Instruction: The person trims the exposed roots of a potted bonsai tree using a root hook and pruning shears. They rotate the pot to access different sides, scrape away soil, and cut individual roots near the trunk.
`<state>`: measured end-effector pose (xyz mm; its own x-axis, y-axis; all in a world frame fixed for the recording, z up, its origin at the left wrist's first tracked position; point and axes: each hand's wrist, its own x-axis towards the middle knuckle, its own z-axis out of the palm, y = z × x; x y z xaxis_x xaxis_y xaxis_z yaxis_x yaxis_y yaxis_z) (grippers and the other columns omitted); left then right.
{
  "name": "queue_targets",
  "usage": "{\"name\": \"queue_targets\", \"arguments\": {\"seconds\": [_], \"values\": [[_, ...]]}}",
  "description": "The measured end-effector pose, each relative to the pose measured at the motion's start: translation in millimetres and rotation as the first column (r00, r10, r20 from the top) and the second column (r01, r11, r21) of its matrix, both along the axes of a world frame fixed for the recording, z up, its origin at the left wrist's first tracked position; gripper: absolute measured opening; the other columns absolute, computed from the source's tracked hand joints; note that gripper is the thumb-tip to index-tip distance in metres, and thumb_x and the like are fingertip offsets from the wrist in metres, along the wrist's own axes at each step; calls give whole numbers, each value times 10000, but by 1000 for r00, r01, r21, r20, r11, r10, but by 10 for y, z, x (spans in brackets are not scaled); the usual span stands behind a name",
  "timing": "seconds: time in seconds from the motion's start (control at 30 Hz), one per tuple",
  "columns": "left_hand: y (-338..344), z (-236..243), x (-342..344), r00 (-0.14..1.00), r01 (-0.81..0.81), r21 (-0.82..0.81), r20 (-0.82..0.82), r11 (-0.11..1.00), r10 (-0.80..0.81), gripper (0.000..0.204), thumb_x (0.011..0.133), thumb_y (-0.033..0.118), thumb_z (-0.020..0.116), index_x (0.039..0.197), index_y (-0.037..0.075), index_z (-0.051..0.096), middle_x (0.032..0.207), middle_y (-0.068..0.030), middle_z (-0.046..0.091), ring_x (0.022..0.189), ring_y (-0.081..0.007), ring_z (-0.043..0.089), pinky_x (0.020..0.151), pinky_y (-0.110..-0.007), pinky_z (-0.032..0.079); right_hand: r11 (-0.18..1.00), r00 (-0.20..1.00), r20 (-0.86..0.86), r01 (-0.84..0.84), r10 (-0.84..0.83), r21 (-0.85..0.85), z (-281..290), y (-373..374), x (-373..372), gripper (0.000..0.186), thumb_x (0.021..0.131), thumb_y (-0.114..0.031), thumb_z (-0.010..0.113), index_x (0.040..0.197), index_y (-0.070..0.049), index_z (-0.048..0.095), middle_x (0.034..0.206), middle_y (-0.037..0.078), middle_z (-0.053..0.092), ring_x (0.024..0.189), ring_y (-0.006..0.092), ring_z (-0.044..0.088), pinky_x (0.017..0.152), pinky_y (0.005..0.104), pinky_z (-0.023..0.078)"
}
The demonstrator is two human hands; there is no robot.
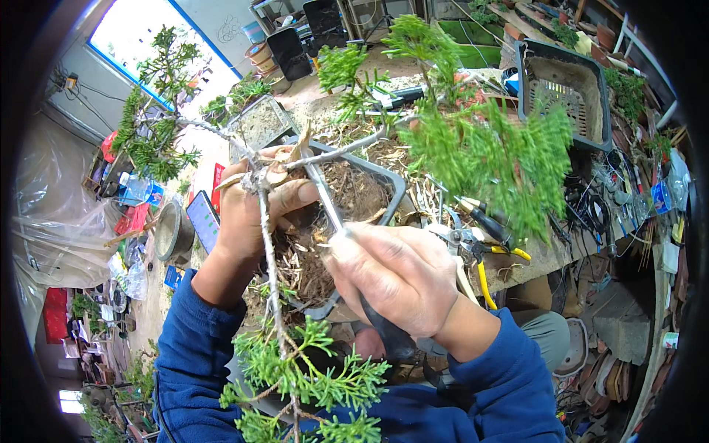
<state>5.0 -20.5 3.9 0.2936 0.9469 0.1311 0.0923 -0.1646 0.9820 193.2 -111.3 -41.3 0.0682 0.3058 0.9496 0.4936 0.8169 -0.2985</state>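
Note:
A small juniper tree (260, 177) with bare, light-coloured branches stands in a dark rectangular pot (399, 193) filled with soil and wood shavings. My left hand (244, 218) is closed around its trunk just below the pale cut stubs, thumb toward the right. In my closed right hand (399, 277) is a slim metal carving tool (326, 198); a dark handle seems to come out below the fist. The upper end of its shaft lies against a splintered stub (301, 144) beside my left fingers. Its exact tip is hard to make out.
Right of the pot lie yellow-handled pliers (484, 269) and a black-handled tool (484, 220). A phone (201, 220) leans at the left near a round grey pot (173, 232). An empty dark plastic basket (602, 96) stands at the back right. Green foliage (495, 155) overhangs the table.

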Motion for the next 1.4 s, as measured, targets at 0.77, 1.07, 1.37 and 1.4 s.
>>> {"name": "queue_targets", "arguments": {"seconds": [0.77,1.07,1.37,1.4], "values": [[20,7,-22,998,48,53,-34,997,-46,597,731,247,964,1193,-27,704,1062,-69,744,916,-152,683,842,-303,561,789,884,-400,-420,243,-449,26,69,264,217,843,-73,797,1045,-28,729,880,107,760,735,206,744,656,311,590],[-6,25,6,999,47,47,-5,998,-47,543,728,227,959,1147,-30,729,1007,-55,741,871,-131,672,797,-280,550,968,994,-102,-74,50,-239,177,12,214,191,798,-95,831,977,-72,768,877,81,767,735,216,744,646,307,582],[-26,9,62,1000,10,87,17,996,-12,517,755,178,937,1167,-25,701,878,3,699,688,-70,611,591,-224,487,997,997,-50,68,-66,37,-77,40,-64,240,788,-66,830,1003,-4,742,877,126,721,693,241,718,592,325,589],[-46,10,72,1000,-2,39,23,999,1,504,760,169,936,1162,-22,699,875,4,698,674,-65,606,571,-219,475,990,995,-25,102,-100,99,-94,75,-88,272,776,-70,843,1020,-3,742,897,122,724,691,237,714,592,324,583]]}}
